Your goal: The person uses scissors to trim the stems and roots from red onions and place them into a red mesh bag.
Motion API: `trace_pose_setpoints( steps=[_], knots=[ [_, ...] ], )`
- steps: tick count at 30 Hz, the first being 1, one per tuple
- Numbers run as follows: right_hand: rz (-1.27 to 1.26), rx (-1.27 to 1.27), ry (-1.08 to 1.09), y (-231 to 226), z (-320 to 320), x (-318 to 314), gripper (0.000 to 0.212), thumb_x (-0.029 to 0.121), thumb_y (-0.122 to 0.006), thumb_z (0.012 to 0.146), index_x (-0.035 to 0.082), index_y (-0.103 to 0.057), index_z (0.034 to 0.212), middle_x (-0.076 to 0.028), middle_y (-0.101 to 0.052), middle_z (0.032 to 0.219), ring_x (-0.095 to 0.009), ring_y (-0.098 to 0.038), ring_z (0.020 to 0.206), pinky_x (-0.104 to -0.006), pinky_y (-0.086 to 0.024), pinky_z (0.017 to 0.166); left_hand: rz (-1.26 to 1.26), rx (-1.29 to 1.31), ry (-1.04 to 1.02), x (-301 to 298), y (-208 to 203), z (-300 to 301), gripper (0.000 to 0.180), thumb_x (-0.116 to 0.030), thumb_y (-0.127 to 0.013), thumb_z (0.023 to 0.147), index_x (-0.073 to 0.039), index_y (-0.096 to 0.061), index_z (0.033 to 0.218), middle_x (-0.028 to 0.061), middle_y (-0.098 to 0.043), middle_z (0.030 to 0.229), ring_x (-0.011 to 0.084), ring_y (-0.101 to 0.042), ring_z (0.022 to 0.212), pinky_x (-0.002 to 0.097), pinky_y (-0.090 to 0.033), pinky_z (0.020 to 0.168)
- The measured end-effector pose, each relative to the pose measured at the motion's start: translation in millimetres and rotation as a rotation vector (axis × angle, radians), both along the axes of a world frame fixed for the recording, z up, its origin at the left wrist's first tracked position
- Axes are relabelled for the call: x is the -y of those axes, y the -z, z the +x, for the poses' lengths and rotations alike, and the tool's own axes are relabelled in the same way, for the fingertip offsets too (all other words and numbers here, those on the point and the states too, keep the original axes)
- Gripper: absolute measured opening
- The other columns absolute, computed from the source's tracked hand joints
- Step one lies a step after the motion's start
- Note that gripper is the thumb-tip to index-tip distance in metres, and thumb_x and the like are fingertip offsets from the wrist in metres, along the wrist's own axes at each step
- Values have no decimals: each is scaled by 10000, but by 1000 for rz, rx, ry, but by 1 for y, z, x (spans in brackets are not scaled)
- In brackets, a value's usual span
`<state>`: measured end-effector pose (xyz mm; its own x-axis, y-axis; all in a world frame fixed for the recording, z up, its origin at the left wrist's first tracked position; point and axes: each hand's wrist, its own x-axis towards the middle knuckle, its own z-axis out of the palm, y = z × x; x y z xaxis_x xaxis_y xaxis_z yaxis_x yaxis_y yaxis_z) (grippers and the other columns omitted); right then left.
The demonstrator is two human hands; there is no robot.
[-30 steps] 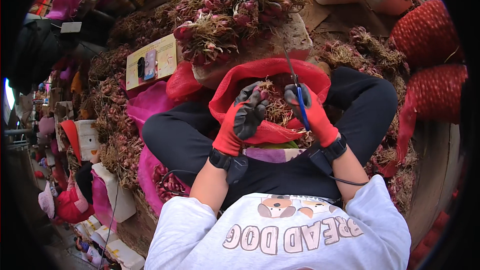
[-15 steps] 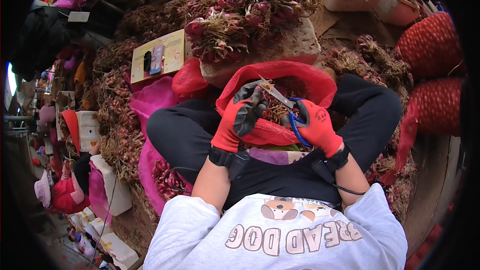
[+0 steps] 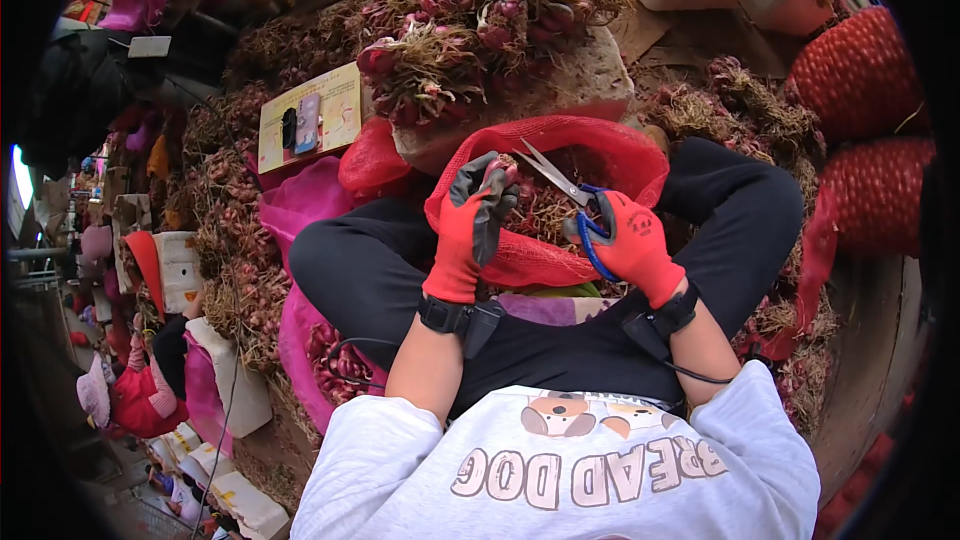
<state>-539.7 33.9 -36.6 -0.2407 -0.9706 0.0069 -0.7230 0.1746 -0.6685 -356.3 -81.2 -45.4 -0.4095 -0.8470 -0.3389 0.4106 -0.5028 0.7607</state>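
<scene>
My left hand [image 3: 470, 215], in a red glove with a dark grey palm, is closed on a reddish shallot [image 3: 503, 168]; part of it is covered by the fingers. Opposite, my right hand [image 3: 632, 240] in a matching glove grips scissors [image 3: 560, 180] by their blue handles. The blades are spread and point up and left toward the shallot, apart from it. Beneath both hands, between my bent legs, a red mesh bag [image 3: 530, 258] lies with its mouth wide, showing dry trimmings and some shallots inside.
A foam block [image 3: 585, 80] bearing shallot bunches [image 3: 440, 50] stands ahead. To its left, a yellow box [image 3: 345, 115] carries a phone [image 3: 308, 123]. Pink netting [image 3: 300, 205] and shallot heaps [image 3: 230, 210] lie leftward; full red sacks [image 3: 855, 75] stand right. A person [image 3: 140, 395] sits far left.
My left hand has drawn back slightly from the scissors, and the shallot now shows upright in its fingers. The scissor blades have gone from nearly closed to spread apart.
</scene>
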Motion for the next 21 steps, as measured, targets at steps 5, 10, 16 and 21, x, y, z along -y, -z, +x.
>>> trace_pose_setpoints(
  steps=[5,10,16,21],
  knots=[
    [-75,-136,-54,-9,0,2,379,369,-701,744,80,-591,963,-113,-596,884,-315,-612,799,-404,-484,655,-22,-44,42,5,15,10,304,-152,-623,901,-45,-545,1175,8,-607,1007,83,-586,821,191,-492,698],
    [-47,-194,-88,-13,-7,2,399,390,-718,720,82,-600,945,-108,-612,851,-317,-616,775,-400,-486,647,-31,-103,93,3,9,13,332,-152,-642,887,-39,-540,1182,14,-610,1010,89,-587,806,196,-493,691],
    [102,-125,-98,6,-14,-2,375,392,-717,736,73,-615,903,-119,-638,784,-324,-626,756,-400,-485,650,-63,-1,124,2,3,10,329,-70,-628,878,-34,-531,1190,57,-610,1070,114,-613,834,215,-500,704],
    [88,168,15,7,-7,0,401,397,-708,756,77,-620,981,-130,-643,836,-322,-629,787,-407,-487,672,-224,38,40,0,0,5,372,27,-589,866,-26,-507,1226,71,-606,1097,143,-616,932,246,-512,783]
  ],
)
